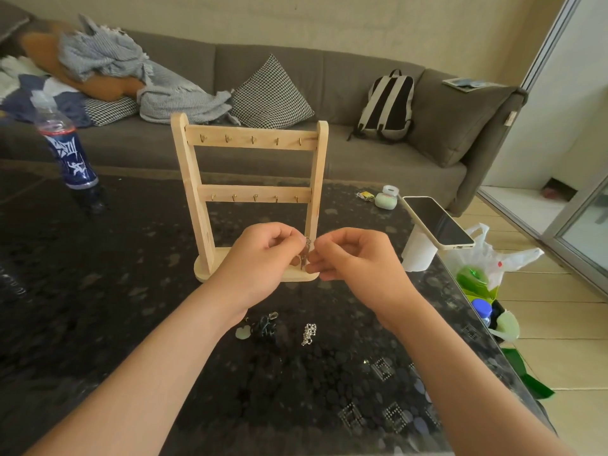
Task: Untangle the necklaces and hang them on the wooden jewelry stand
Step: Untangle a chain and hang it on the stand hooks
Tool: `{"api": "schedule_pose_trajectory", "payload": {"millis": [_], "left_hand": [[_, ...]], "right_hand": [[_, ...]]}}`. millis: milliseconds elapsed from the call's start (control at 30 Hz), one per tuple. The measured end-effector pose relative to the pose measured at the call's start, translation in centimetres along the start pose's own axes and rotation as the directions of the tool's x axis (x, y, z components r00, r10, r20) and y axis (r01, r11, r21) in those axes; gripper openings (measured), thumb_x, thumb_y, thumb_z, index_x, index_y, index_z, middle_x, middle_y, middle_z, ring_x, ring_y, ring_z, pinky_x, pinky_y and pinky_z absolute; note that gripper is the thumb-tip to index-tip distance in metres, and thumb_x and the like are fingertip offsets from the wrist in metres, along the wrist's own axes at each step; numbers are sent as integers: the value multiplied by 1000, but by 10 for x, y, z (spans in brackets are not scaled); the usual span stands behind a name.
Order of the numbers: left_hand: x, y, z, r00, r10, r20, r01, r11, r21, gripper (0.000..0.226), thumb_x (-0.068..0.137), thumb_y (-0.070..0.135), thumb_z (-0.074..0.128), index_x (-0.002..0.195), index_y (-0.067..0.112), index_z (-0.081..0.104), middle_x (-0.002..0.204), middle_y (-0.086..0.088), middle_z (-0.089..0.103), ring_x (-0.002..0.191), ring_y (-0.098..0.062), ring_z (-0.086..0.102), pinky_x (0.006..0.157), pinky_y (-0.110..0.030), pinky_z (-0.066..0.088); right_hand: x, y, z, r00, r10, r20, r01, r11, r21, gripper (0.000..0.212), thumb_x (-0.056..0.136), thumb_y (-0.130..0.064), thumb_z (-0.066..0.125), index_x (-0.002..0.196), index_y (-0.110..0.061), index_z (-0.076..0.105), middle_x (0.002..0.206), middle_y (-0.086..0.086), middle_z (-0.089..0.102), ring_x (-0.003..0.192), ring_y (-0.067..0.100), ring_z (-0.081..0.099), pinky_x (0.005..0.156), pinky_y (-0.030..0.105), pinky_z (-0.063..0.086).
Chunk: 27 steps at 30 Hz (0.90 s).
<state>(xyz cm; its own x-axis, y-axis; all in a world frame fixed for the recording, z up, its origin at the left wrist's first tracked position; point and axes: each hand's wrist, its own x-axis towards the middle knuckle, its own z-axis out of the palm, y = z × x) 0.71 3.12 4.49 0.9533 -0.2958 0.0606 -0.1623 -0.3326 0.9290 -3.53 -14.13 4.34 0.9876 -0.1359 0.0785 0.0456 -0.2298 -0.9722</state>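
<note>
Mid-untangling: left hand [260, 255] and right hand [355, 258] each pinch the thin knotted metal necklace [306, 253] before the pale wooden hook stand [250, 139]; next likely needs gentle pulling apart

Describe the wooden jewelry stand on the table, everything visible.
The pale wooden jewelry stand stands upright on the dark patterned table. Two uprights rise from a flat rounded base and carry two crossbars, each with five small brass hooks, all bare. The left hand and right hand, pinching a tangled metal necklace, hide part of the base; contact cannot be told.
</note>
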Motion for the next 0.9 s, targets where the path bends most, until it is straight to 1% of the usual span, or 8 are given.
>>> {"api": "schedule_pose_trajectory", "payload": {"millis": [100, 167, 233, 400, 667, 733, 833, 900], "left_hand": [[0, 1, 1, 1000, -18, 16, 18, 999, -27, 20, 110, 35, 54, 106, 31, 74, 102, 11, 74, 104, -8, 69, 91, -27, 52], [0, 3, 2, 1000, -28, 5, 28, 999, -46, 20, 110, 34, 55, 104, 33, 74, 101, 11, 74, 103, -8, 69, 93, -29, 53], [0, 3, 2, 999, -34, -3, 34, 998, -52, 20, 110, 34, 55, 102, 33, 73, 100, 11, 74, 101, -7, 70, 92, -29, 54], [-1, 2, 1, 1000, -27, 13, 28, 997, -69, 16, 109, 33, 57, 105, 31, 73, 103, 9, 73, 104, -10, 69, 88, -27, 53], [-1, 3, 0, 1000, -20, 24, 21, 998, -65, 13, 107, 34, 60, 104, 32, 73, 106, 7, 72, 105, -12, 68, 85, -27, 51], [-1, 3, 0, 999, -23, 31, 24, 998, -50, 14, 107, 34, 60, 105, 30, 73, 106, 6, 71, 106, -11, 67, 86, -27, 50], [-1, 3, 2, 999, -13, 53, 14, 1000, -14, 16, 106, 39, 61, 105, 29, 73, 104, 8, 70, 105, -10, 64, 83, -25, 47], [-1, 2, 3, 998, 30, 47, -33, 998, 53, 15, 105, 41, 61, 105, 29, 71, 101, 11, 68, 102, -8, 63, 80, -20, 46]], "right_hand": [[-2, -1, -1, 996, -61, -61, 64, 996, 58, 3, 97, -4, 74, 100, -4, 75, 85, 11, 81, 81, 25, 81, 72, 36, 67], [-1, 0, -2, 988, -126, -92, 127, 992, 0, 9, 97, 1, 72, 98, -7, 74, 82, 10, 80, 77, 25, 80, 69, 38, 67], [0, 3, -1, 980, -175, -100, 164, 981, -105, 19, 95, 1, 67, 91, -13, 78, 79, 6, 79, 74, 22, 79, 72, 42, 68], [0, 4, 2, 974, -166, -152, 131, 968, -216, 21, 87, -7, 70, 86, -21, 85, 76, -5, 80, 74, 16, 78, 77, 41, 67], [-1, 3, 3, 969, -200, -144, 173, 968, -184, 10, 96, -18, 76, 94, -20, 86, 82, -9, 81, 79, 13, 78, 80, 41, 67], [-1, 4, 3, 966, -221, -134, 192, 960, -202, 10, 96, -17, 76, 94, -20, 86, 83, -10, 81, 80, 11, 78, 80, 36, 66], [-2, 5, 2, 953, -271, -134, 232, 940, -252, 10, 93, -14, 78, 92, -20, 86, 82, -13, 80, 78, 6, 76, 72, 20, 61], [-3, 4, 2, 950, -281, -138, 237, 933, -271, 10, 91, -12, 80, 90, -20, 86, 81, -14, 80, 76, 5, 76, 69, 17, 59]]}}
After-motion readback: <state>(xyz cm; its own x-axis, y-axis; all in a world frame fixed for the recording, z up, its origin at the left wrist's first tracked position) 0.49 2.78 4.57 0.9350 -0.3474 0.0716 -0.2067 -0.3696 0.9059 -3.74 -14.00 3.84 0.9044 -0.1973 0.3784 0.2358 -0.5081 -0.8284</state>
